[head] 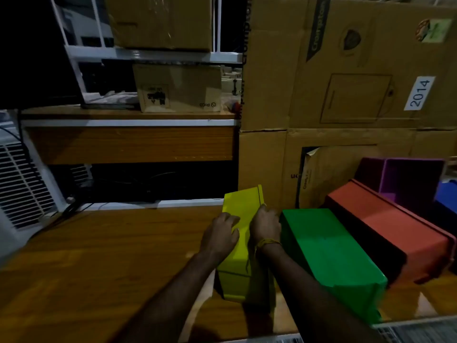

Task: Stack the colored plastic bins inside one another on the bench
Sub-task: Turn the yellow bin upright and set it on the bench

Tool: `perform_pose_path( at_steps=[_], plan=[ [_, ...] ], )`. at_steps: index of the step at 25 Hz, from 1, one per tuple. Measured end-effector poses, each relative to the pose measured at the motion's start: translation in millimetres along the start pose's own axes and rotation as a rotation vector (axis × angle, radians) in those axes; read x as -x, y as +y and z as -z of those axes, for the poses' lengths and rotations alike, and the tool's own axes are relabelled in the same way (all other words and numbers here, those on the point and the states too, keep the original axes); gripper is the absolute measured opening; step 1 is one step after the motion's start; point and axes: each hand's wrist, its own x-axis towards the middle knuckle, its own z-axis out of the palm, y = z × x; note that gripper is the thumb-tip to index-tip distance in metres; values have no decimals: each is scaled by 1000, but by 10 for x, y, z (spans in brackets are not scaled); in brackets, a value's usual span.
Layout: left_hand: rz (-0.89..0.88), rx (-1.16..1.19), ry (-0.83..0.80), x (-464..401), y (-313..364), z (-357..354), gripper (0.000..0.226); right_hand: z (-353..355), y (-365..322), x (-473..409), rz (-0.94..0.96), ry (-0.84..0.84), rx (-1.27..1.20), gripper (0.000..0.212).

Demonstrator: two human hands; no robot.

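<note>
Two bare forearms are showing from the lower edge of the view, with no sleeves reaching as far as the wrists. The right hand is wearing a yellow thread band, wound in several strands around the wrist, with a loose end hanging down. The left hand is wearing nothing on its wrist or fingers that can be made out in the dim light.

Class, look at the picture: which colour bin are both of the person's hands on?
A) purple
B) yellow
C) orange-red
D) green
B: the left hand and the right hand both rest on the yellow bin, while the green bin sits untouched beside it.
</note>
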Motion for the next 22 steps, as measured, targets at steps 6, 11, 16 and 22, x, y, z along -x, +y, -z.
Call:
perform_pose_path(
  at_steps=[6,11,16,22],
  plan=[
    [81,16,68,76,-72,25,34,-63,-59,-89,157,-14,-28,29],
    [100,54,95,109,-232,289,38,-20,-301,35,293,17,-48,25],
    [122,14,45,228,-559,581,50,-111,-669,247,326,43,-51,20],
    [68,-171,63,447,-1122,891,54,-254,-954,546,344,16,-84,43]
  ],
)
